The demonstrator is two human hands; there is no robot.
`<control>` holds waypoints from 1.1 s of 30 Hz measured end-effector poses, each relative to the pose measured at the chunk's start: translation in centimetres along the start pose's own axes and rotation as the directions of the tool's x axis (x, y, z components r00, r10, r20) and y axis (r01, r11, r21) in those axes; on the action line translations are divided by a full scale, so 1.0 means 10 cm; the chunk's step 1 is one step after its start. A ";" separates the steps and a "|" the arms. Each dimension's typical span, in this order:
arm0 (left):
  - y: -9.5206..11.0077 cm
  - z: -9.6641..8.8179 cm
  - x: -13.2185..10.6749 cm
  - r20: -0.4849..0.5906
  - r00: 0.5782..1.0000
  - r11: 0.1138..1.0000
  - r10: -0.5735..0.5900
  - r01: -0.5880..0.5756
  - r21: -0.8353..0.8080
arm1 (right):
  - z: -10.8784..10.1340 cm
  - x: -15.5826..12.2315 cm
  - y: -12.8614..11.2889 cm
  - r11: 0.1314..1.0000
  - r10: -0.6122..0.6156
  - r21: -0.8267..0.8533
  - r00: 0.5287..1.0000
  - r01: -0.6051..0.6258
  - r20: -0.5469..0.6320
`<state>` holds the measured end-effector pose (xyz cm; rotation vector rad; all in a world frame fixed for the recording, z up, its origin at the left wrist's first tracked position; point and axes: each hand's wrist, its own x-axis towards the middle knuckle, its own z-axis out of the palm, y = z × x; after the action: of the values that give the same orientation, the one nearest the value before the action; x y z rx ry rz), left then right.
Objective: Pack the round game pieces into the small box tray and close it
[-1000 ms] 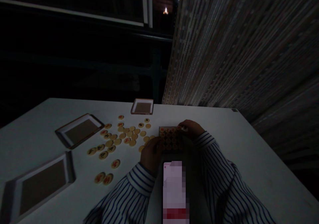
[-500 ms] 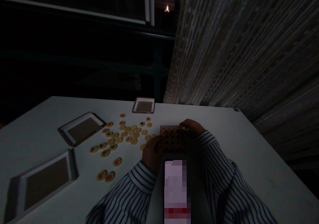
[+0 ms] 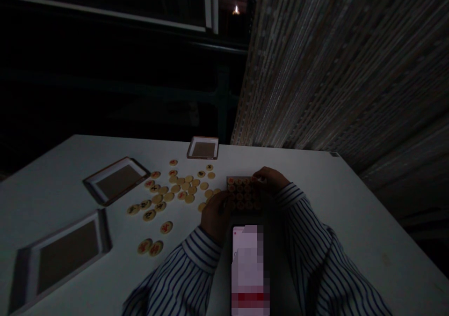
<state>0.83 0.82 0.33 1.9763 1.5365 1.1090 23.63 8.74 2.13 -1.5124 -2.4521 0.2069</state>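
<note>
A small box (image 3: 233, 178) in front of me holds rows of round wooden Chinese chess pieces (image 3: 240, 196) with red or dark characters. My left hand (image 3: 215, 213) is closed at the box's left side, its fingers curled against the edge; the fingertips are in shadow. At the far right corner of the box, my right hand (image 3: 269, 179) pinches a Chinese chess piece (image 3: 254, 179) at the end of the back row. More loose chess pieces (image 3: 175, 188) lie scattered to the left, some with characters up, others blank.
A lit phone (image 3: 245, 260) lies just below the box, between my forearms. Three shallow box trays stand on the white table (image 3: 351, 222): one at the back (image 3: 205, 147), one at the left (image 3: 117, 180), one at the front left (image 3: 66, 260). A string curtain (image 3: 298, 63) hangs behind the right side.
Both hands stay at the box in nearly the same pose. The whole view has shifted very slightly; no piece has visibly moved on the table.
</note>
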 end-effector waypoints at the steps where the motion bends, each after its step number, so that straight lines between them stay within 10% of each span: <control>1: 0.00 0.00 0.00 0.000 1.000 1.000 -0.001 0.001 -0.005 | -0.01 0.00 -0.01 1.000 -0.001 0.004 1.000 0.001 0.005; 33: -0.09 0.06 0.00 -0.027 1.000 0.999 0.006 -0.007 -0.040 | -0.11 -0.01 -0.05 0.999 0.034 -0.002 0.994 -0.034 0.108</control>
<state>0.75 1.17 -0.66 1.9485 1.5102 1.1644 23.52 8.44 3.29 -1.5829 -2.5105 0.3019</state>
